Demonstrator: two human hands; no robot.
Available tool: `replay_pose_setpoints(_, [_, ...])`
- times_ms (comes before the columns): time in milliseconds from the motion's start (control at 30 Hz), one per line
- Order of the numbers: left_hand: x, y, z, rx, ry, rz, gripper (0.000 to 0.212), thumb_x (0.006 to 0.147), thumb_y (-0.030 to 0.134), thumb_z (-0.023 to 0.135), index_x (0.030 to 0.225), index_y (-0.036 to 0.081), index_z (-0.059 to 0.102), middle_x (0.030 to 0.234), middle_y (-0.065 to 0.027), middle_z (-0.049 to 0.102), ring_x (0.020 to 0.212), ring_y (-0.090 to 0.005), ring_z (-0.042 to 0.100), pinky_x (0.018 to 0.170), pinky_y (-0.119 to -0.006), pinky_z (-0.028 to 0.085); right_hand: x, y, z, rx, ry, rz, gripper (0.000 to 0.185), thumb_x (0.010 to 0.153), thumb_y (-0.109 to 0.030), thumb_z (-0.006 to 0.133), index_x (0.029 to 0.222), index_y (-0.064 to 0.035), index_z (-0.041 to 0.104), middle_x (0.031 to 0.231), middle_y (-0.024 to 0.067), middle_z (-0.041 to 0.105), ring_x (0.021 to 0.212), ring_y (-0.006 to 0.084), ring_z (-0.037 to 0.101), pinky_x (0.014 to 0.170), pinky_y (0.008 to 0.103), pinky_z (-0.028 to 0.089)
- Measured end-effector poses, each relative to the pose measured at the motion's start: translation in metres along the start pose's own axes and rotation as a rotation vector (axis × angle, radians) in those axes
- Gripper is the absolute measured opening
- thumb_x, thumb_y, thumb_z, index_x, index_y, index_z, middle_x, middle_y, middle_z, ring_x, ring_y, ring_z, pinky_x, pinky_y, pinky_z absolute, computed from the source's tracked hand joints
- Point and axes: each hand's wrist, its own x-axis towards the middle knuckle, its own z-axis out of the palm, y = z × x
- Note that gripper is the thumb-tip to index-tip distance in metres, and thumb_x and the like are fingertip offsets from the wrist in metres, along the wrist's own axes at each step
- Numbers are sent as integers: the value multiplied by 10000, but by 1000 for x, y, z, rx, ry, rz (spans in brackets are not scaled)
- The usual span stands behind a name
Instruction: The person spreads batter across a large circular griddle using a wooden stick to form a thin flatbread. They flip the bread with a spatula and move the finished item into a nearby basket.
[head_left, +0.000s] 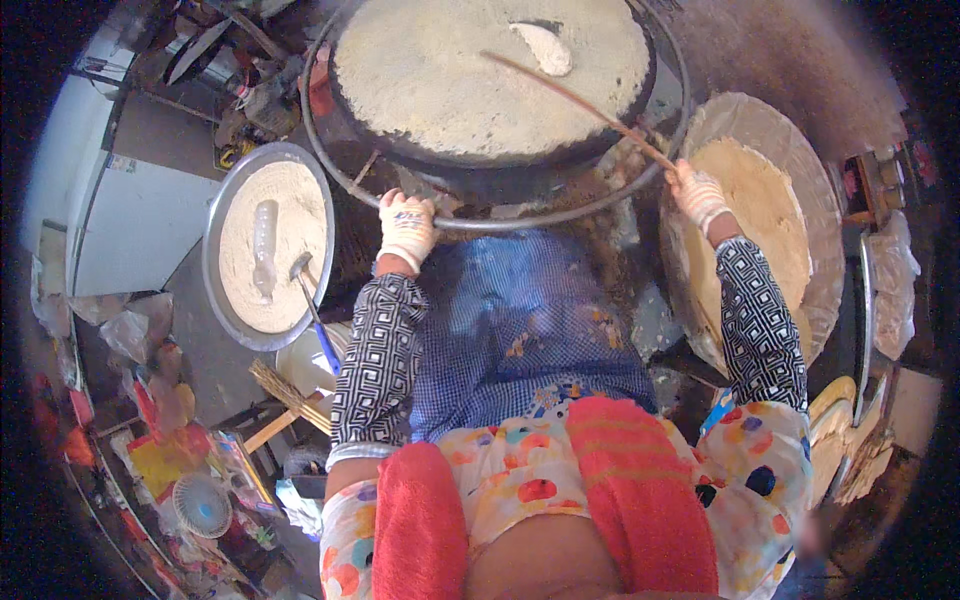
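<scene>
A large round griddle (420, 157) stands in front of me, covered by a pale sheet of batter (450, 82). A thicker white lump of batter (551, 54) lies on the sheet towards the far right. Around the griddle runs a grey metal ring (517, 223). My left hand (407, 225), in a pale knit glove, is closed over the ring's near left part. In my gloved right hand (697, 193) is one end of a long thin wooden stick (577, 99). The stick slants over the griddle, its far tip near the lump.
At left, a metal basin (214, 259) of pale flour (244, 202) holds a clear plastic bottle (264, 244) and a blue-handled brush or scraper (324, 341). A plastic-lined basket (825, 247) with a tan mass stands at right. A straw whisk (285, 390) and a fan (202, 506) are lower left.
</scene>
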Motion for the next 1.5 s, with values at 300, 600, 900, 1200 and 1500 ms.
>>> replay_pose_setpoints(300, [7,-48,0,248,18,12,174,711,176,614,828,185,741,887,-68,681,1026,-263,589,1124,-430,236,16,48,-13,-86,181,106,632,996,-501,238,951,-64,692,957,227,669,946,357,656,822,462,508])
replay_pose_setpoints(600, [1,-76,-2,279,-139,-52,234,753,140,619,943,193,746,1092,-72,659,1216,-260,510,1160,-434,199,-151,-90,-14,1326,52,-104,439,896,-155,646,1301,-70,500,911,41,633,611,92,516,496,261,426])
replay_pose_setpoints(900, [2,-43,4,298,-117,-4,170,739,169,632,857,201,750,989,-50,678,1093,-229,559,1135,-426,232,-186,-103,12,1972,-42,242,526,989,-305,503,1480,-252,323,589,-54,365,419,46,296,387,214,275])
replay_pose_setpoints(1200, [-37,120,-64,-41,-91,-50,159,777,236,597,813,162,733,867,-76,712,847,-237,666,796,-408,441,-98,-133,-35,1947,-333,271,539,979,-346,525,1469,-373,301,601,-32,389,443,82,343,414,256,331])
replay_pose_setpoints(1500, [-123,159,-107,-509,397,99,546,731,266,692,1198,42,519,1170,-147,538,1114,-325,493,985,-512,322,-68,-135,-24,2006,-375,232,518,961,-301,527,1450,-332,360,591,-16,425,407,92,363,364,258,330])
